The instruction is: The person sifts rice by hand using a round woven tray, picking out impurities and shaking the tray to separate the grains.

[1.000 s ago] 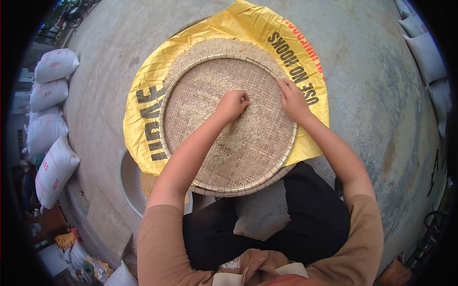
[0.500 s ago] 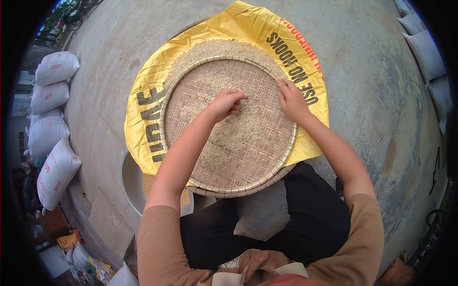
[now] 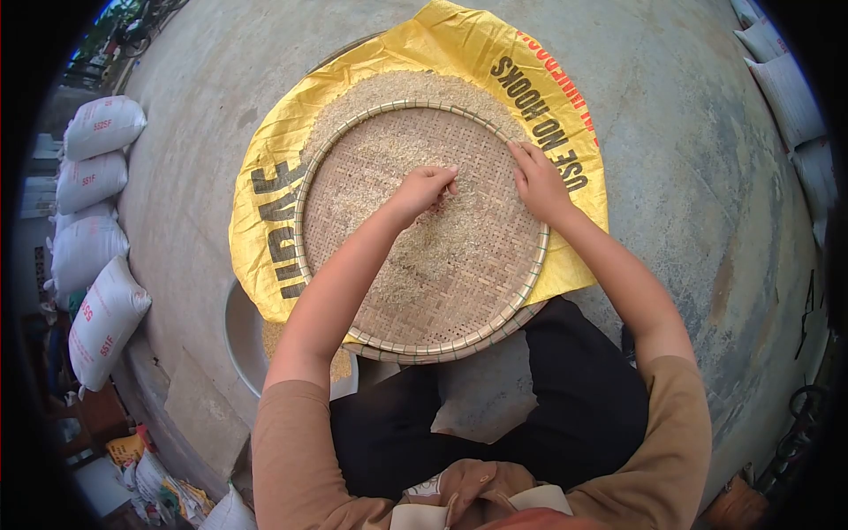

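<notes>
A round woven bamboo tray [image 3: 477, 291] rests over a yellow sack [image 3: 256, 221] printed with black letters. Pale grain [image 3: 397, 278] lies scattered across the weave, and more grain [image 3: 415, 87] is heaped on the sack beyond the far rim. Over the middle of the tray is my left hand [image 3: 426, 190], its fingers curled together with thumb against forefinger; what they pinch, if anything, is too small to name. My right hand [image 3: 541, 181] grips the right rim of the tray, fingertips on the edge.
A metal basin [image 3: 243, 340] with golden grain stands at the lower left, partly behind my left arm. Stacked white sacks [image 3: 102, 177] line the left side, and more white sacks [image 3: 786, 97] are at the right edge. Concrete floor [image 3: 689, 177] surrounds the sack.
The fingers of my left hand have shifted slightly over the grain. My right hand stays on the rim.
</notes>
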Available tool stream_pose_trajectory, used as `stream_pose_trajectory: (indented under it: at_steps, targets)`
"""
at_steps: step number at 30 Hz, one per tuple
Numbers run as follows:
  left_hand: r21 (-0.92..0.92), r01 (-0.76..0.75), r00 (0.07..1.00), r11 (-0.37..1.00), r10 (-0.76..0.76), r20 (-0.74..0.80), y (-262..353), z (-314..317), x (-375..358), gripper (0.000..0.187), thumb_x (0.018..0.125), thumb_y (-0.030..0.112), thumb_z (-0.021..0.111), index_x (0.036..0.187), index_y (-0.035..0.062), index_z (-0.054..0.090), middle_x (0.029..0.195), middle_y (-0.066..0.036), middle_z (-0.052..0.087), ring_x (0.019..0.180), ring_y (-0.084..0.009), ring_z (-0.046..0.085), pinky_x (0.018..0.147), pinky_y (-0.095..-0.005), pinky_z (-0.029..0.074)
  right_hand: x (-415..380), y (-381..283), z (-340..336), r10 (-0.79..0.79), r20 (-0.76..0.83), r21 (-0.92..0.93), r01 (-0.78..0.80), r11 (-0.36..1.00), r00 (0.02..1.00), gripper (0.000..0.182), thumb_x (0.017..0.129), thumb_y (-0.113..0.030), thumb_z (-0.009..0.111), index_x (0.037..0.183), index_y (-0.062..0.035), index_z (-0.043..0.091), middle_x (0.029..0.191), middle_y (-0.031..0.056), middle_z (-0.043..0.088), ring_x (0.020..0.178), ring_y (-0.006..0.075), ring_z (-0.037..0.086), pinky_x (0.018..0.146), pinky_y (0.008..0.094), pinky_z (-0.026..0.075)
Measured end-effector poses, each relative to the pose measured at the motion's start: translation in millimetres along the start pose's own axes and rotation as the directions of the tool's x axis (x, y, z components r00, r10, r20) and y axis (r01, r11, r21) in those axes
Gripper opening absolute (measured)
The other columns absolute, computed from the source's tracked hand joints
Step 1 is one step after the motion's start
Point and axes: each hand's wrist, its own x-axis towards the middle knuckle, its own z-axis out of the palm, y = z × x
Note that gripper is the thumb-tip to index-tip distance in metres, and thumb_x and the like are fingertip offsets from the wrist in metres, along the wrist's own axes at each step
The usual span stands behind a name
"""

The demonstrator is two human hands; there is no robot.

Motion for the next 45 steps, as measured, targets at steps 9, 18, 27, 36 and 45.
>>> stream_pose_trajectory:
  at_steps: [9,18,27,36,45]
  targets:
    - [0.315,-0.051,0.991,0.948,0.087,-0.100,-15.1,6.2,0.1,0.024,0.083,0.028,0.068,0.082,0.0043,0.069,0.061,0.003,0.052,0.054,-0.0074,0.044,0.052,-0.0245,0.039,0.0,4.7,4.4,-0.035,-0.053,-0.034,0.033,0.999,0.998,0.044,0.084,-0.010,0.055,0.127,-0.0080,0.049,0.123,0.0164,0.050,0.103,0.0332,0.056,0.088,0.0393,0.046]
    - [0.720,-0.342,0.891,0.604,0.451,0.045,-23.7,1.1,-3.6,0.015,0.071,0.013,0.075,0.079,0.0047,0.065,0.072,-0.008,0.058,0.067,-0.0196,0.053,0.064,-0.0327,0.045,-0.2,3.6,3.0,-0.004,-0.005,-0.003,0.004,1.000,1.000,0.047,0.084,-0.008,0.056,0.130,-0.0076,0.046,0.123,0.0171,0.048,0.109,0.0325,0.052,0.092,0.0365,0.043]
    - [0.711,-0.426,0.859,0.560,0.496,0.124,-28.5,1.9,0.4,0.013,0.073,0.012,0.073,0.078,0.0028,0.064,0.075,-0.010,0.060,0.070,-0.0231,0.055,0.065,-0.0344,0.046,0.1,6.1,5.2,-0.036,-0.036,-0.016,0.036,0.999,0.999,0.046,0.083,-0.009,0.056,0.128,-0.0078,0.048,0.123,0.0165,0.049,0.107,0.0325,0.053,0.091,0.0378,0.044]
    - [0.698,-0.288,0.928,0.655,0.372,0.034,-17.3,2.2,-6.1,0.011,0.072,0.011,0.069,0.077,0.0029,0.063,0.071,-0.009,0.057,0.068,-0.0198,0.054,0.062,-0.0329,0.045,-0.1,1.1,0.7,0.011,0.017,0.000,-0.011,1.000,1.000,0.048,0.083,-0.009,0.057,0.130,-0.0078,0.046,0.125,0.0164,0.047,0.111,0.0321,0.051,0.093,0.0363,0.043]
    - [0.736,-0.419,0.856,0.532,0.501,0.125,-25.6,2.3,-0.7,0.012,0.069,0.008,0.066,0.079,0.0035,0.064,0.076,-0.011,0.060,0.071,-0.0237,0.056,0.066,-0.0345,0.047,-0.4,0.4,0.2,0.012,0.016,0.003,-0.012,1.000,1.000,0.048,0.083,-0.010,0.058,0.130,-0.0084,0.046,0.125,0.0165,0.047,0.112,0.0322,0.051,0.093,0.0364,0.043]
